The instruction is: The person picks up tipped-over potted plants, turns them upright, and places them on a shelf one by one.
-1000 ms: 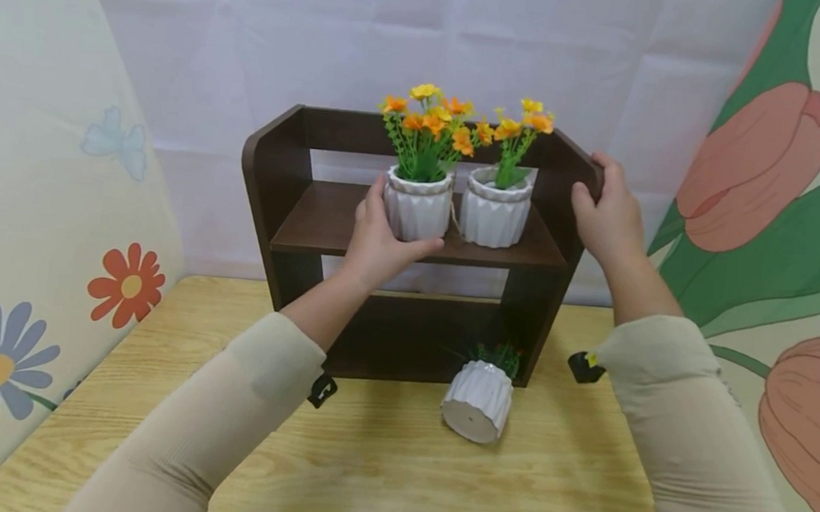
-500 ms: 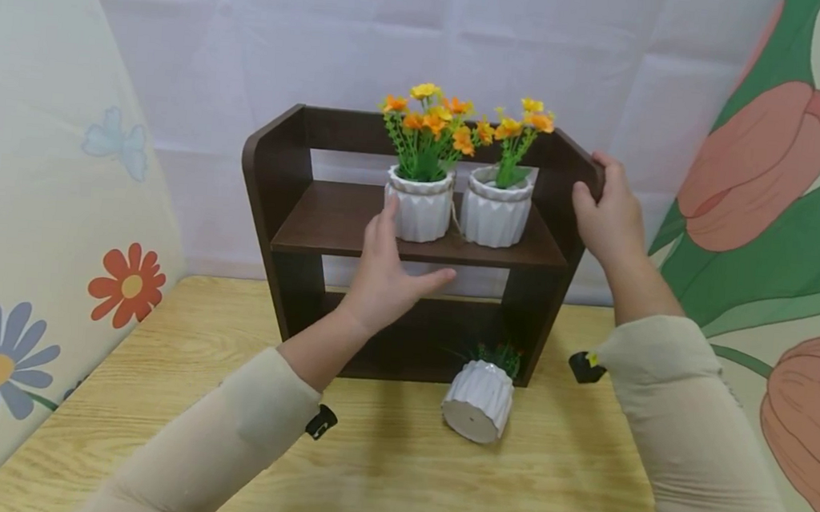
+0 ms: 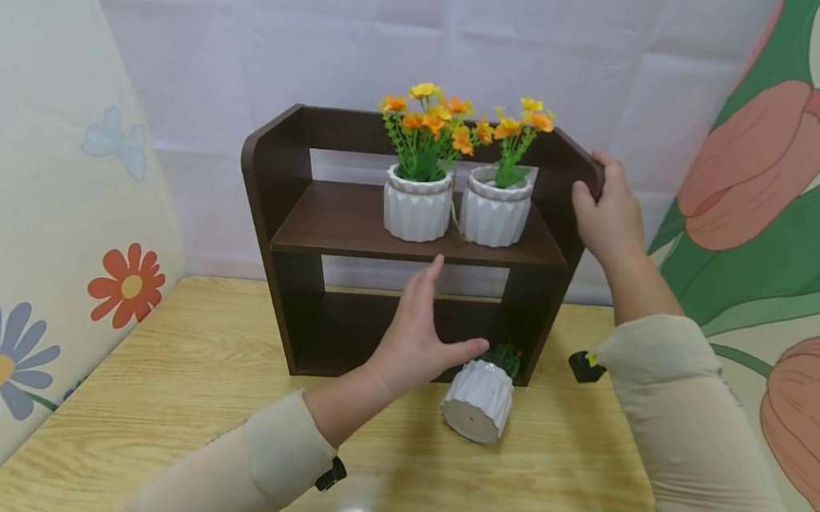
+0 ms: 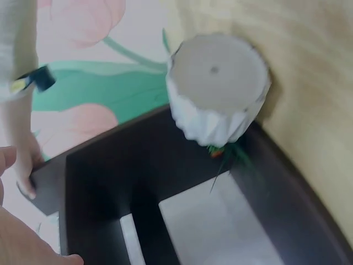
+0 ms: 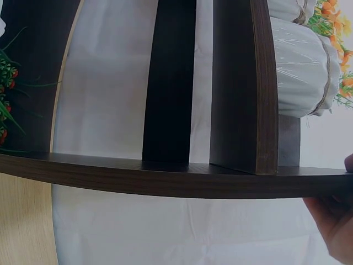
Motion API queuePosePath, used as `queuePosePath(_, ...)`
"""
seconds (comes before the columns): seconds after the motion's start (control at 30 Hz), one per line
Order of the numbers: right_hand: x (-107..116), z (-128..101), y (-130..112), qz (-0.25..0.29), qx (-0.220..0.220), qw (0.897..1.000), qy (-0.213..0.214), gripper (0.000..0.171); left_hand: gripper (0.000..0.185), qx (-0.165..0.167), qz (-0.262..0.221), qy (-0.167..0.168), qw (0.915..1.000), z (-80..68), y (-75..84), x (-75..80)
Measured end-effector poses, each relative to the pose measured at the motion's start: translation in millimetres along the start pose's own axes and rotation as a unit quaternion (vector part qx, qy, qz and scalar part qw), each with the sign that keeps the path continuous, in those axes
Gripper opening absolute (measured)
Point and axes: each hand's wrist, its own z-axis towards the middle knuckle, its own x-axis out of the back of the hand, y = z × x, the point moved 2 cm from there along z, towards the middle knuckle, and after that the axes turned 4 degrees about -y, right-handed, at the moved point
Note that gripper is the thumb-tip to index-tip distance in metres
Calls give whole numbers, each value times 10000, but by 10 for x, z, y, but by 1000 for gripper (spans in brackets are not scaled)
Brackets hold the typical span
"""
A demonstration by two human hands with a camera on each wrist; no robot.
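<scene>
My left hand [image 3: 421, 341], fingers spread, nears the tipped pot [image 3: 478, 398]: brittle, grip its ribbed wall; right hand [image 3: 604, 215] grips the shelf [image 3: 273, 157]

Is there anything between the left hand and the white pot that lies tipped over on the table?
Nothing. In the head view the left hand hovers open just above the tipped white pot; only a narrow bare gap separates the thumb from it.

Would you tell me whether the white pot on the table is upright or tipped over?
Tipped over: the white pot lies on its side, round base facing the camera, plant pointing into the shelf.
</scene>
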Motion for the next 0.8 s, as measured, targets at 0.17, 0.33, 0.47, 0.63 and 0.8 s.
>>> queuePosePath(0.17,1,-8,3,-2,-35,10000,-33,59,111,87,-144,-296,9994,-31,-86,-196)
queuePosePath(0.33,3,-1,2,10,-79,9999,-72,60,111,189,-252,-497,9983,-40,-175,-385)
queuePosePath(0.47,6,-1,-2,22,-116,9999,-102,60,111,192,-161,-575,9980,-54,-278,-551)
queuePosePath(0.63,7,-1,-8,36,-153,9998,-118,60,112,582,38,-793,9951,-49,-430,-748)
queuePosePath(0.8,3,1,-6,72,-119,9999,-91,60,111,860,52,-926,9920,-23,-534,-890)
